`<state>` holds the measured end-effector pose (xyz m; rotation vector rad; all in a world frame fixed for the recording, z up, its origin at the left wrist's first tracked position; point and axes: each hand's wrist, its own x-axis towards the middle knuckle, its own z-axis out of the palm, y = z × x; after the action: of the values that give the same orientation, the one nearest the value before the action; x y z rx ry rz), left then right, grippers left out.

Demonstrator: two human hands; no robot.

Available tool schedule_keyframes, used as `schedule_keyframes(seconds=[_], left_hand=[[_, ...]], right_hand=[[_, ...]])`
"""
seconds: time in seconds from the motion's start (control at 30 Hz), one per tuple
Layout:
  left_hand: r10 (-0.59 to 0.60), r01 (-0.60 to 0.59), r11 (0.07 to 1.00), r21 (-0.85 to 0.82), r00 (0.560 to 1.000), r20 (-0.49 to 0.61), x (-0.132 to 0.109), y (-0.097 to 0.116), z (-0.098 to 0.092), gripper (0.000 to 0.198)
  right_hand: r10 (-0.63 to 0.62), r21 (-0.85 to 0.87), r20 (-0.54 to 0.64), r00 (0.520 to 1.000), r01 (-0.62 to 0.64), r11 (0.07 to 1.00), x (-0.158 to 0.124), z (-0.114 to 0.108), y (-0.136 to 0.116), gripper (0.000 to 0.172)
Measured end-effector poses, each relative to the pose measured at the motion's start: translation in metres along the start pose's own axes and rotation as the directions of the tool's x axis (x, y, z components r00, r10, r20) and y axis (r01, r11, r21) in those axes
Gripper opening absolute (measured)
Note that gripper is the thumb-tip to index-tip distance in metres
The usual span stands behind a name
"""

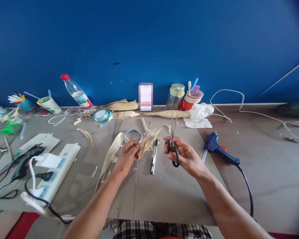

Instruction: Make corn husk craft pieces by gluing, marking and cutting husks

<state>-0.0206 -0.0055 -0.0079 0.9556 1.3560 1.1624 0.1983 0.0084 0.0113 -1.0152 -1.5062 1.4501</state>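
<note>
Between the thumb and fingers of my left hand (127,157) is pinched a small piece of dried corn husk (144,147), its end pointing up and to the right. My right hand (186,156) has its fingers in the black handles of a pair of scissors (173,141), whose blades point upward, apart from the husk. A black-and-clear pen (153,157) lies on the table between my hands. Just behind my left hand is a roll of tape (133,135). A long pale husk leaf (109,159) lies left of that hand, and husk scraps are scattered behind the pen.
A blue glue gun (220,149) with a black cord lies to the right. At left is a power strip (62,171) with plugs and cables. Along the wall stand a bottle (77,93), a phone (146,97), a jar (175,96) and red paper cups (193,99). Ribbon (101,115) lies nearby.
</note>
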Motion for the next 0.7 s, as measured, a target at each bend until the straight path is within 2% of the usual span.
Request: schedule_keyframes(seconds=[0.1,0.2,0.3,0.43,0.57,0.7], left_hand=[[-0.006,0.017,0.997,-0.079,0.989,0.148,-0.006,0.002,0.002,0.013],[-0.074,0.138,0.970,-0.201,0.953,0.295,-0.011,0.002,0.006,0.016],[-0.076,0.146,0.977,-0.152,0.917,0.391,-0.013,0.001,0.011,0.022],[-0.066,0.104,0.992,-0.066,0.901,0.429,-0.014,0.000,0.016,0.027],[-0.023,0.025,1.000,0.002,0.889,0.458,-0.018,-0.003,0.017,0.027],[0.012,-0.044,0.997,0.066,0.908,0.419,-0.022,-0.007,0.020,0.028]], right_hand=[[-0.097,0.056,-0.175,0.980,0.108,0.993,0.002,0.004,0.005,0.041],[-0.150,0.092,-0.167,0.974,0.167,0.982,0.001,0.014,0.009,0.043],[-0.142,0.046,-0.159,0.977,0.151,0.987,-0.001,0.027,0.012,0.046],[-0.135,-0.022,-0.234,0.963,0.133,0.991,-0.004,0.038,0.015,0.037],[-0.148,-0.109,-0.298,0.943,0.120,0.987,-0.004,0.039,0.015,0.032],[-0.176,-0.271,-0.325,0.929,0.087,0.959,-0.006,0.040,0.016,0.032]])
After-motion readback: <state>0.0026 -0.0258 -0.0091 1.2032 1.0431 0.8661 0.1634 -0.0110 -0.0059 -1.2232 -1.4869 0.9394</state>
